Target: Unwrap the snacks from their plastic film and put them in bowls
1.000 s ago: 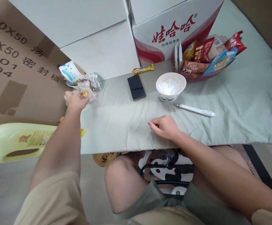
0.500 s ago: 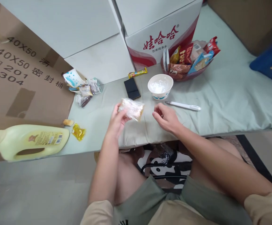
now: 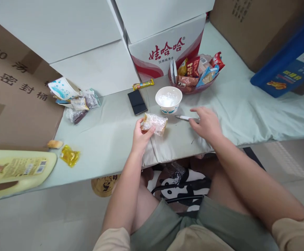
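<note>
My left hand [image 3: 142,137] pinches a snack in clear plastic wrap [image 3: 155,123], pale with golden-brown edges, just above the cloth. My right hand [image 3: 206,125] is spread over a slim white craft knife [image 3: 185,118] with a dark tip; thumb and fingers stand apart on either side of its handle, whose right part they hide. Whether they touch it I cannot tell. Behind the knife stands a white paper bowl [image 3: 169,109] with blue print, crumpled clear plastic inside. A dark phone [image 3: 137,102] lies to the bowl's left.
A pink bowl of packaged snacks [image 3: 193,90] stands at the back beside white cartons [image 3: 167,52]. Leftward are a tipped paper cup [image 3: 62,89], plastic wrappers [image 3: 90,98], a yellow wrapper [image 3: 70,156] and a pale yellow jug [image 3: 21,170]. A blue box [image 3: 280,75] is at right.
My right hand has moved right, opening its fingers over the craft knife. My left hand still holds the wrapped snack, now slightly turned. The view has shifted to the right.
</note>
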Motion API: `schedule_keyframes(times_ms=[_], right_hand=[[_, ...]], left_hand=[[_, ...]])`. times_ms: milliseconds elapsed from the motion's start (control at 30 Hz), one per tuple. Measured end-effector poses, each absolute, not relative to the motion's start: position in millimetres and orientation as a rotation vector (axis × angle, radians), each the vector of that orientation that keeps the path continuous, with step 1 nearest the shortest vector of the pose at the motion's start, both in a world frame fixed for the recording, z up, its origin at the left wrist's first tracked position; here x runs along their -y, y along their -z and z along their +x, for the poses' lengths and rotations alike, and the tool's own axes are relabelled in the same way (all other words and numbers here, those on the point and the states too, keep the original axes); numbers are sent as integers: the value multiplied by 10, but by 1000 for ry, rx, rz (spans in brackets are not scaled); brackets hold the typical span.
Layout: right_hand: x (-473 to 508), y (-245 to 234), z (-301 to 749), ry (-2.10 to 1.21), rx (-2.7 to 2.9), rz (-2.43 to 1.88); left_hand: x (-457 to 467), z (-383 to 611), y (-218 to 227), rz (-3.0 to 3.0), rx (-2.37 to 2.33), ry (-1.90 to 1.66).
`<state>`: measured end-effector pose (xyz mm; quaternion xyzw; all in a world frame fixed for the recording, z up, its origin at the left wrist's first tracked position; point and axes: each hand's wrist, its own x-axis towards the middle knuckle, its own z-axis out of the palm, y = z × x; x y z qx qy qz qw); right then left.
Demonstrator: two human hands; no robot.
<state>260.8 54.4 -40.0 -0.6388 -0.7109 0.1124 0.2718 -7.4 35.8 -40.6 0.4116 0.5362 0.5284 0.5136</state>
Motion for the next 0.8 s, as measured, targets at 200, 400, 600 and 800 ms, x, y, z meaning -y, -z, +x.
schedule_keyframes(times_ms=[200, 400, 600, 800], right_hand=[[-585, 496, 2801, -272, 2143, -1771], [-455, 301, 2413, -706, 1962, -1517], [-407, 277, 2121, -839, 1999, -1348], [-423, 297, 2150, -858, 2064, -1309]], left_hand=[[-337, -181, 463, 1058, -1303, -1253], [-368, -114, 530, 1179, -1321, -1187], [-367, -34, 459, 1147, -1307, -1262], [-396, -38, 396, 914, -1287, -1382]])
